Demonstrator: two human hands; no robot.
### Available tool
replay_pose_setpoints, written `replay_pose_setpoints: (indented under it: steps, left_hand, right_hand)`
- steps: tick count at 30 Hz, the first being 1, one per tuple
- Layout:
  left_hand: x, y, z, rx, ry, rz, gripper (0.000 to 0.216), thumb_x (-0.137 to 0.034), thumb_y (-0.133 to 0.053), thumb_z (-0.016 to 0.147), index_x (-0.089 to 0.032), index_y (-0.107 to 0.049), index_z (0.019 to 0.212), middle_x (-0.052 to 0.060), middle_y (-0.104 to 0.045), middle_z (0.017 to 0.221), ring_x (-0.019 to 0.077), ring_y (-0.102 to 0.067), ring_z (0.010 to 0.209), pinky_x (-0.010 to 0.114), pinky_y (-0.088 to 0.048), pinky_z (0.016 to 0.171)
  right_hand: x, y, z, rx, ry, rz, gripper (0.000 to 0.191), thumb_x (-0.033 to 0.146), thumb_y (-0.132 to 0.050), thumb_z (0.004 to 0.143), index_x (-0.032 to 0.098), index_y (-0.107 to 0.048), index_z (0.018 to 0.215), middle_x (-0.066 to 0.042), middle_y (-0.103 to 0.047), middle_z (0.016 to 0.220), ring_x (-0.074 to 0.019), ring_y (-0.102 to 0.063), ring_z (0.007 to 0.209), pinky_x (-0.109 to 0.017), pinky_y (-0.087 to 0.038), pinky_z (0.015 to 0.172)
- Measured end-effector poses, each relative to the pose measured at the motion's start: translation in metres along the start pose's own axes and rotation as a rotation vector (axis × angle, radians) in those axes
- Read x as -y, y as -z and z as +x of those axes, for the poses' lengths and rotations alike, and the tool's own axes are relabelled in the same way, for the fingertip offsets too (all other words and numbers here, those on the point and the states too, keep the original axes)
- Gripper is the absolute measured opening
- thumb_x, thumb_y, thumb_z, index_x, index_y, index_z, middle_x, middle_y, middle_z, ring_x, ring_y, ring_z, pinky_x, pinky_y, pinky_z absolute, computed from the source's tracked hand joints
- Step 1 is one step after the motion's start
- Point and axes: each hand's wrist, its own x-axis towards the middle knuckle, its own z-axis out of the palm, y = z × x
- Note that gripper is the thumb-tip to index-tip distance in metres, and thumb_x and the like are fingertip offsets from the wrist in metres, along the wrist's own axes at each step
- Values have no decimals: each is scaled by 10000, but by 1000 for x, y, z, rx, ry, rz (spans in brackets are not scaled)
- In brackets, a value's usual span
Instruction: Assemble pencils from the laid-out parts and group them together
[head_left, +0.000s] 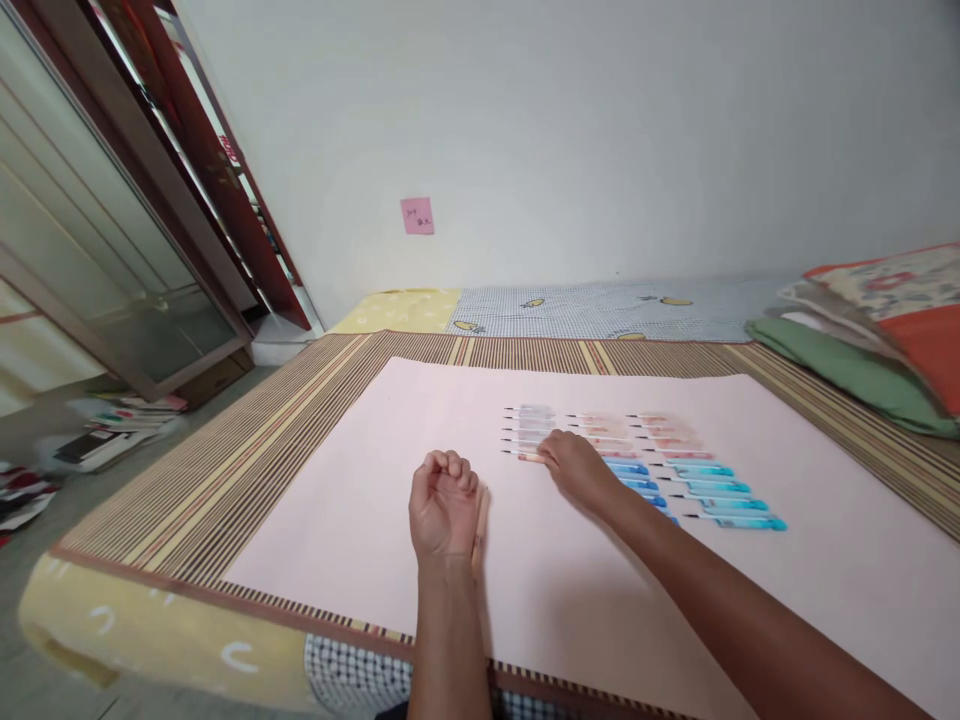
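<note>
Many pens lie in neat rows on a pale pink sheet (360,500): pink and orange pens (660,432) at the back, blue pens (720,487) nearer me. My right hand (574,465) rests on the sheet with its fingers pinched on an orange pen (529,457) at the left end of a row. My left hand (444,505) is curled into a fist on the sheet, holding a pale pen (480,530) that sticks out beside the wrist.
The pink sheet lies on a striped woven mat (225,470) over a bed. Folded bedding and pillows (877,340) are piled at the right. A pink sticky note (417,215) is on the wall. Books (112,430) lie on the floor at the left by a glass door.
</note>
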Motion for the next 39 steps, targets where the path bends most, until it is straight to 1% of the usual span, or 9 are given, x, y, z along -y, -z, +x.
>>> replay_pose_setpoints:
  steps: [4, 8, 15, 23, 27, 32, 35, 37, 39]
  left_hand:
    - [-1, 0, 0, -7, -4, 23, 207, -288, -686, 796, -187, -522, 722, -29, -434, 684, 82, -402, 556, 225, -346, 532]
    - [0, 0, 1, -7, 14, 1, 195, -273, -686, 796, -182, -531, 719, -28, -444, 681, 80, -408, 556, 222, -348, 532]
    - [2, 1, 0, -43, 33, 14, 198, -261, -694, 785, -182, -528, 710, -28, -452, 669, 79, -414, 548, 218, -353, 527]
    - [4, 1, 2, -102, 49, 21, 193, -246, -695, 764, -179, -526, 698, -33, -470, 654, 76, -417, 536, 215, -345, 515]
    - [8, 2, 4, -137, 97, 41, 180, -240, -695, 757, -177, -533, 710, -36, -483, 648, 70, -416, 526, 209, -339, 514]
    - [11, 4, 5, -185, 154, 62, 204, -238, -715, 737, -173, -525, 703, -41, -494, 624, 63, -428, 519, 194, -339, 508]
    - [13, 4, 4, -185, 157, 149, 250, -289, -749, 728, -171, -529, 715, -38, -525, 632, 54, -445, 515, 182, -344, 502]
    - [17, 3, 3, -176, 166, 318, 275, -325, -791, 710, -156, -582, 767, -19, -578, 666, 54, -475, 522, 177, -346, 487]
    - [24, 1, 3, -180, 193, 508, 352, -350, -843, 676, -134, -644, 870, 8, -635, 720, 65, -528, 546, 173, -359, 474]
  right_hand:
    - [6, -10, -3, 11, -10, -1, 197, 51, -511, 877, 168, -619, 760, -80, -634, 869, -193, -525, 815, -298, -311, 720]
    - [8, -4, -16, 44, 7, 50, 190, 27, -536, 798, 186, -588, 707, -27, -621, 792, -158, -517, 748, -270, -302, 672]
    - [-2, 7, -13, 3, -71, 55, 247, 91, -454, 895, 182, -590, 710, -52, -606, 798, -176, -519, 761, -285, -292, 675]
    - [-5, -4, -7, 36, -175, 132, 152, 72, -525, 813, 181, -626, 846, -46, -655, 853, -164, -553, 760, -266, -297, 656]
    - [-3, -5, -6, 32, -194, 173, 153, 46, -518, 750, 189, -569, 732, -34, -629, 824, -149, -527, 733, -260, -274, 627]
    - [-2, -6, -4, 46, -165, 221, 183, 22, -533, 681, 201, -504, 659, 12, -582, 673, -134, -470, 639, -266, -246, 602]
    - [0, 0, -6, 15, -159, 255, 148, 59, -540, 713, 204, -522, 693, 17, -587, 680, -133, -481, 645, -260, -277, 608]
    - [7, 8, -8, -17, -151, 324, 84, 132, -545, 775, 207, -547, 737, 15, -595, 697, -134, -502, 653, -251, -314, 599]
    - [19, 18, -12, -36, -118, 498, 47, 220, -560, 816, 202, -580, 777, 10, -607, 711, -135, -523, 657, -243, -359, 590]
